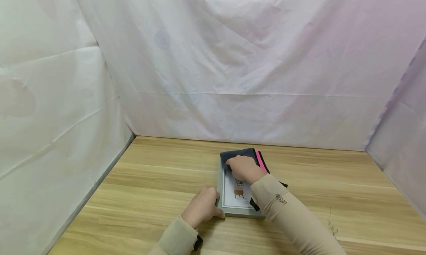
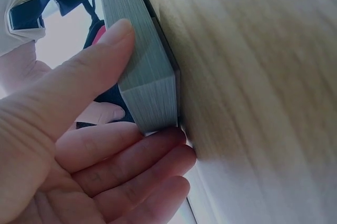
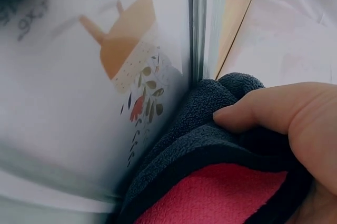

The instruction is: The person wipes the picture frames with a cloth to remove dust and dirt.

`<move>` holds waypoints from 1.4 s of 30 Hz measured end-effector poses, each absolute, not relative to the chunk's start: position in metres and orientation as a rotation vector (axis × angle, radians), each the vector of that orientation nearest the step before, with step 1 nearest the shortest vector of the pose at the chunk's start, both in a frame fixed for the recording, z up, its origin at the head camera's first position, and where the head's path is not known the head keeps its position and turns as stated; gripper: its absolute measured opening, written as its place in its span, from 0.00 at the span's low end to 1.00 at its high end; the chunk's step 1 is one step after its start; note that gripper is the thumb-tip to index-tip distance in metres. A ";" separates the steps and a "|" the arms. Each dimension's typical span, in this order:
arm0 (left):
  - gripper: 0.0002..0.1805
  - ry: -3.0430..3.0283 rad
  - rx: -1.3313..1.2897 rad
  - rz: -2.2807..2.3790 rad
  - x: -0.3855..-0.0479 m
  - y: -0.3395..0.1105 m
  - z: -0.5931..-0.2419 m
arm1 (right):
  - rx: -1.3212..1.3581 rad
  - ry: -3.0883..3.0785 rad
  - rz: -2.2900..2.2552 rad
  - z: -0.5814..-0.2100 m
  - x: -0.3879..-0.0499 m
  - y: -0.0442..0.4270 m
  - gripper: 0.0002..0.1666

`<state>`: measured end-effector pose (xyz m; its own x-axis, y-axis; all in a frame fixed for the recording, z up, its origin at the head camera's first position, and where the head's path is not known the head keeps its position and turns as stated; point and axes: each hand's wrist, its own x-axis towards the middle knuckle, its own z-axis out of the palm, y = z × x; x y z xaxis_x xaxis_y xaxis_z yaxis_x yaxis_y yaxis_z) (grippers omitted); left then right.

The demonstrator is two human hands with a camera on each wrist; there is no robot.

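Note:
A picture frame (image 1: 241, 211) with a grey-green border lies flat on the wooden table, its print showing a plant in a legged pot (image 3: 126, 45). At its near left corner my left hand (image 1: 203, 205) grips it, the thumb (image 2: 100, 58) along one edge and the fingers against the adjoining side. Over the far part of the frame, my right hand (image 1: 245, 168) holds a bunched dark grey cloth (image 1: 237, 154) with a pink side (image 3: 221, 190) and black trim. The cloth touches the print; its right part hangs past the frame's edge. My right forearm hides the frame's right side.
The wood-grain table (image 1: 159, 173) extends around the frame. White curtains (image 1: 233, 63) stand behind it and on both sides. A black strap (image 1: 198, 242) shows at the left wrist.

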<state>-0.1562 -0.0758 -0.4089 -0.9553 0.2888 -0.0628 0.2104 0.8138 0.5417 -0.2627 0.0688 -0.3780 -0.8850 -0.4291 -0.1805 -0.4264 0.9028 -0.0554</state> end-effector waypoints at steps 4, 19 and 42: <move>0.17 2.856 0.387 0.830 -0.157 -0.076 -0.409 | -0.641 2.884 -0.027 -0.378 -0.263 0.072 0.21; 0.18 2.884 0.401 0.797 -0.158 -0.079 -0.409 | -0.637 2.901 -0.025 -0.383 -0.268 0.086 0.21; 0.18 2.867 0.377 0.797 -0.159 -0.079 -0.408 | -0.597 2.903 -0.040 -0.379 -0.266 0.101 0.22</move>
